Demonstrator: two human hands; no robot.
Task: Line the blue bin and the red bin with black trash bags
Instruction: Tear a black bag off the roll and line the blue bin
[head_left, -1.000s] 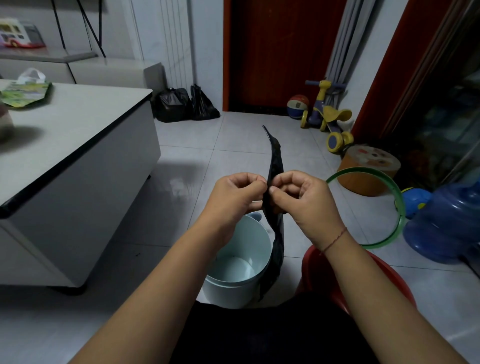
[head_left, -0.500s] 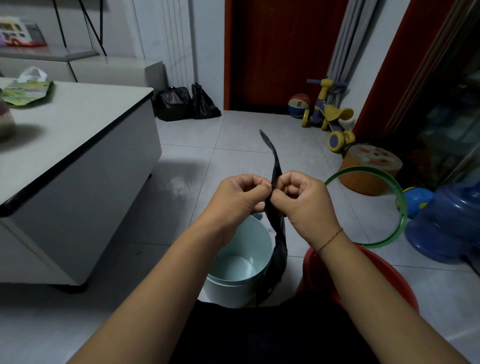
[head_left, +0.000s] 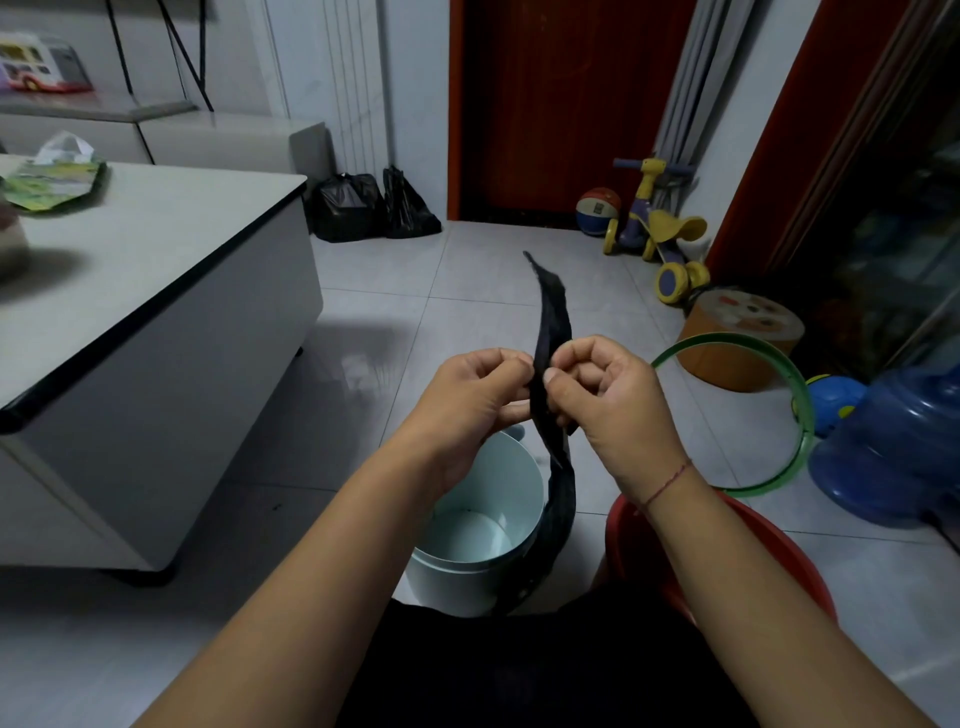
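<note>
Hands, left hand (head_left: 480, 387) and right hand (head_left: 605, 387), still pinch a folded black plastic trash bag (head_left: 553, 332) over the pale blue bin (head_left: 480, 525); little has changed, bag unopened.

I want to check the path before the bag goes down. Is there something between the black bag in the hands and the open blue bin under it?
Nothing visible blocks it. The black trash bag, still folded into a strip, is pinched by the left hand and right hand above the blue bin, whose mouth is open and unlined.
</note>
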